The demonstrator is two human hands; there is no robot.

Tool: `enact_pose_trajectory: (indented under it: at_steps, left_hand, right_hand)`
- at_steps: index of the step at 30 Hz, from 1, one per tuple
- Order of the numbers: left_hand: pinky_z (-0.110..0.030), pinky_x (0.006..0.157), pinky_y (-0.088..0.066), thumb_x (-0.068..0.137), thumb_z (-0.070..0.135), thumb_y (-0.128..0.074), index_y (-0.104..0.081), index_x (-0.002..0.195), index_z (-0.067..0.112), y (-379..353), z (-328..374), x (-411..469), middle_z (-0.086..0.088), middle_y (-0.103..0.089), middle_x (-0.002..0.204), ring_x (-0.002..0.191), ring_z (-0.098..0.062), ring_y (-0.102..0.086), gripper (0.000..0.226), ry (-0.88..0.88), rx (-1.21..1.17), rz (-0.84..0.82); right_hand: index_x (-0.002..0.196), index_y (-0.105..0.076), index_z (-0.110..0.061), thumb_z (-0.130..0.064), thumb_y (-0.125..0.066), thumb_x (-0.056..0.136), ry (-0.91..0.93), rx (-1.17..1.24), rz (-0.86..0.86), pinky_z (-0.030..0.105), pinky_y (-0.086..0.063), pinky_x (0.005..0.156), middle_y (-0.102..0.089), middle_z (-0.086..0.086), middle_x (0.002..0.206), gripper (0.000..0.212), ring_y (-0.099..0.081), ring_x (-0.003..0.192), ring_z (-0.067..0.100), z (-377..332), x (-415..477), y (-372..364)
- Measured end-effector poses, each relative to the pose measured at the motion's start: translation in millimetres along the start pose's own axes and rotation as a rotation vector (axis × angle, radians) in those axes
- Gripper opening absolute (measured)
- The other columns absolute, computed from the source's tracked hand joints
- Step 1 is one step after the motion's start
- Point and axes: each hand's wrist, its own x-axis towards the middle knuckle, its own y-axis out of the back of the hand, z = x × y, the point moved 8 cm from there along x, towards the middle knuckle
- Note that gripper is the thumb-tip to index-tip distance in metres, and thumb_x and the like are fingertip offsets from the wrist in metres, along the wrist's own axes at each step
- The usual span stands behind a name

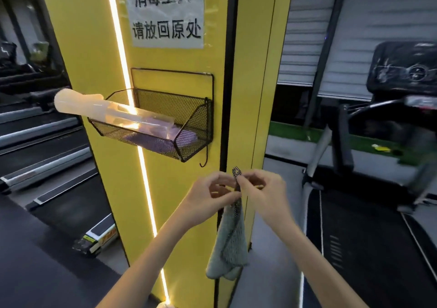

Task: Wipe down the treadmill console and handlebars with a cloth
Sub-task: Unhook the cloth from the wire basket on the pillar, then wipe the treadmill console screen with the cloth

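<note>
Near, ctr: left hand (212, 195) & right hand (261, 189) meet w/ fingers curled. Both pinch the top of the cloth (228, 246) between thumb & fingertips. Cloth is grey-green and hangs straight down below the hands, in front of the right edge of a yellow pillar (170, 180). Its checked loop (236, 172) sticks up just above the fingers. Pic is a bit blurred, so can't tell exactly which fingers sit on the loop.

Just up-left of the loop, not touching it: a black hook (204, 160) hanging off the btm right corner of a black wire-mesh basket (165, 104) fixed to the pillar. In the basket a clear spray bottle (99, 109) lies on its side, pale head poking out past the left end. Something purple sits under it. A lit strip (147, 189) runs down the pillar left of the hands.

Right: treadmill (354, 236), belt near, dark handlebar (373, 109) mid, black console (406, 69) far, all well apart from the cloth.

Left: more treadmill decks (47, 163).

Far, top: paper sign (166, 12) w/ black characters on the pillar above the basket.
</note>
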Motion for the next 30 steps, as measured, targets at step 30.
enact_pose_trajectory:
  at_steps: [30]
  left_hand:
    - [-0.041, 0.083, -0.055, 0.092, 0.011, -0.068, -0.07, 0.096, 0.014, -521, 157, 197, -0.005, -0.073, 0.091, 0.088, -0.023, -0.069, 0.006, -0.232, -0.156, -0.429]
  right_hand:
    - [0.091, -0.073, -0.017, -0.01, -0.067, 0.087, -0.216, -0.191, 0.24, 0.021, -0.053, 0.068, -0.071, -0.006, 0.081, 0.01, -0.067, 0.078, 0.004, 211, -30, 494]
